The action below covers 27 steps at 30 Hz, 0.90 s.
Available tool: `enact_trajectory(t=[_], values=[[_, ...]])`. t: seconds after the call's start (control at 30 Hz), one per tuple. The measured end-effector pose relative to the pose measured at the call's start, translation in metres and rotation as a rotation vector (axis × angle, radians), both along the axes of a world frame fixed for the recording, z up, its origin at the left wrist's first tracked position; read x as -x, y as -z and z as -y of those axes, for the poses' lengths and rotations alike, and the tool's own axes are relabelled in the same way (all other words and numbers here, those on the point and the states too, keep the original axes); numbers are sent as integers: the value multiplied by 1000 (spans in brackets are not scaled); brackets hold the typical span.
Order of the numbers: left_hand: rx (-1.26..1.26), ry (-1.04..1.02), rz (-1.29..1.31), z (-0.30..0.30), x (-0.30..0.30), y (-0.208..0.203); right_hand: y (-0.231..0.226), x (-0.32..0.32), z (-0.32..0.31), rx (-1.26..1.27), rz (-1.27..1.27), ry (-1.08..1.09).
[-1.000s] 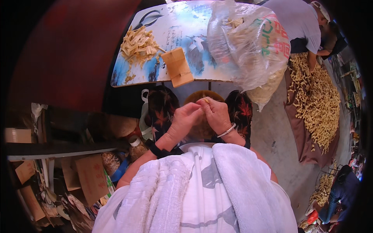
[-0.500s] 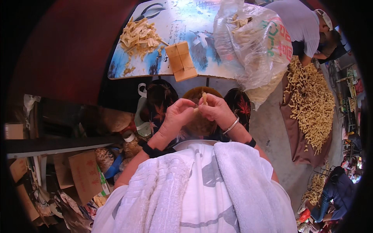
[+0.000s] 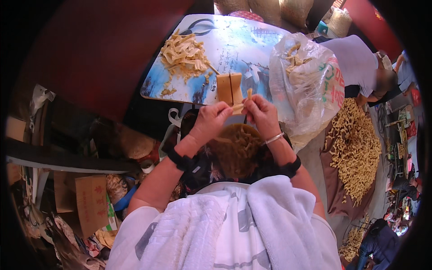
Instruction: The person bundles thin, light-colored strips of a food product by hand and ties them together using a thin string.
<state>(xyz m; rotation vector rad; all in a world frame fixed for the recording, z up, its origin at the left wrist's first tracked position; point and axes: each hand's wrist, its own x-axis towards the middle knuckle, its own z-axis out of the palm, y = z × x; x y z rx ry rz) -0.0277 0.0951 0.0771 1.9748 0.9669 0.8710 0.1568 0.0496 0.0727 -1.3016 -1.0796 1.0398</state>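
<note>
- Step in hand: a pale strip (image 3: 237, 108) is held between the left hand (image 3: 209, 120) and the right hand (image 3: 263, 116), in front of the person; this appears to be a two-handed working step, perhaps twisting or tying.
- State of hands: the left pinches one end of the strip; the right pinches the other side, with a yellowish tip (image 3: 249, 93) standing above its fingers. Whether tip and strip are one piece cannot be told.
- Position: the strip lies at the near end of a slotted wooden block (image 3: 230, 85) on the surface (image 3: 227, 33). Contact with the block cannot be confirmed.
- Next move: judged to call for a firm pinch on both sides and light, even tension, as the strip may tear.
- Bowl (image 3: 255, 131): yellow-brown, below the hands; contains twisted pieces (image 3: 243, 141).
- Clear plastic bag (image 3: 308, 105): at the surface's right end; pale strips (image 3: 294, 58) show at its mouth.
- Cardboard box (image 3: 91, 202): at lower left; contents not discernible.
</note>
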Motion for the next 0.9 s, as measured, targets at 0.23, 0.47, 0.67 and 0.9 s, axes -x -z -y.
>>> enact_trajectory(t=[0.23,0.47,0.67,0.9], values=[[-35,-135,-31,-55,-10,0,-3,2,-53,-90,91,102],[24,-183,-28,-71,-22,22,25,1,-69,-183,522,231],[50,-237,9,-78,-21,36,44,-11,-73,-211,659,233],[517,-124,383,-29,17,34,43,-24,8,145,-26,-33]])
